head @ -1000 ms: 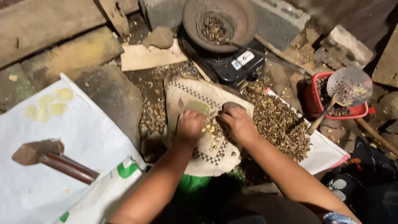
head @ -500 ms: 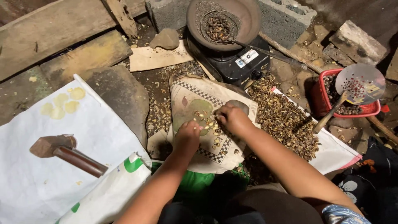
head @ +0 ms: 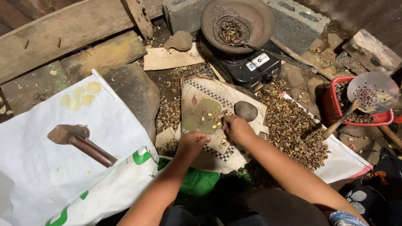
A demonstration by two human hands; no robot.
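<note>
Two hands are showing: left hand [head: 193,142] and right hand [head: 235,127]. One hammer [head: 79,141], one stove [head: 247,62], one red basket [head: 335,109], one round stone [head: 246,110] and perhaps two skimmers [head: 372,92] are lying about.

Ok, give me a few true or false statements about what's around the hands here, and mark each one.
1. Both hands, the left hand and the right hand, are over the patterned cloth. True.
2. The smooth stone is gripped in the right hand. False: it lies on the cloth beside that hand.
3. The hammer lies on the white sack, touched by neither hand. True.
4. The pan on the stove is empty. False: it holds dark kernels.
5. The red basket is on the left. False: it is on the right.
</note>
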